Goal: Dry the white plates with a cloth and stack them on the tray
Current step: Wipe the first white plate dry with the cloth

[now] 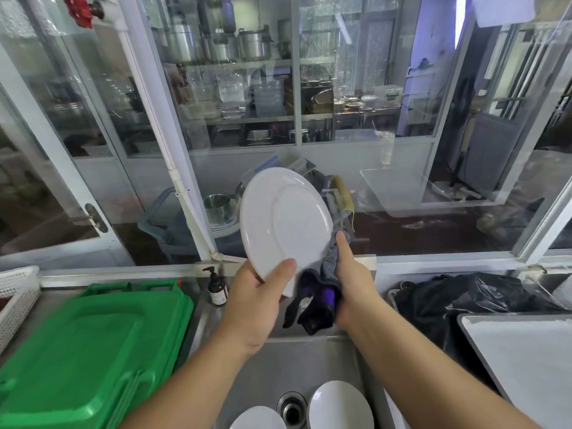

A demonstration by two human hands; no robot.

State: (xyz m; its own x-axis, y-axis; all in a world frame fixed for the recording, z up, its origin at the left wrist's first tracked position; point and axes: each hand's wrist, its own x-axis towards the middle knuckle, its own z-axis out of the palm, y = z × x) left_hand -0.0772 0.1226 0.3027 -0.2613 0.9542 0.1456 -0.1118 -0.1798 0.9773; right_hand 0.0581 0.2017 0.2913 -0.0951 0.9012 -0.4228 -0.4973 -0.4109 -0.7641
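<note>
Plates: three white visible. One plate [283, 218] held upright above sink [309, 360], underside toward camera. Left hand [257, 301] grips its lower rim, thumb on face. Right hand [351, 274] clutches one dark cloth [315, 295] against plate's lower right edge. Two plates [340, 407] in sink beside drain [292, 408]. One tray [526, 351] at counter's right edge. Green lids [93, 351] stacked on left.

open air is seen above the sink [309, 360], though its floor is taken up by two white plates [340, 407] beside the drain [291, 410]. the left is blocked by stacked green lids [93, 351] and a pump bottle [216, 289]. the right is crowded by a black bag [458, 298] and the white tray [526, 360].
</note>
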